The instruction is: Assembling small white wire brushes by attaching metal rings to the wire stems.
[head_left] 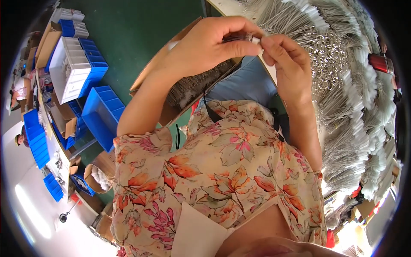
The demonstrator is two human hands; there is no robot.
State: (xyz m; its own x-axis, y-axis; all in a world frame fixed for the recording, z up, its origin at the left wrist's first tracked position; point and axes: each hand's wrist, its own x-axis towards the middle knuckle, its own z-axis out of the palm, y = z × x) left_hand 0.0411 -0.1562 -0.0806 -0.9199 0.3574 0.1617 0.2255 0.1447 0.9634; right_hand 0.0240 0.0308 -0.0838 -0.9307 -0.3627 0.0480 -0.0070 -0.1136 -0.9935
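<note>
My left hand [199, 49] is curled, its thumb and fingers closed on a small white plastic piece [256, 40]. Something dark and slender, partly see-through, lies along those fingers behind it; its kind is hard to make out. At the other side of the white piece, my right hand [293, 64] pinches with thumb and forefinger, the fingertips meeting those of the left. What lies inside that right pinch is too small to tell. Beside the right hand spread bundles of thin grey wires [338, 115], with many shiny metal rings [323, 55] at their ends.
An open cardboard box [139, 77] full of thin wire-like pieces [188, 88] stands below my left forearm. Further left are blue bins [102, 109] and a white bin [70, 70]. Whitish bundle ends [364, 90] pile along the table's far right.
</note>
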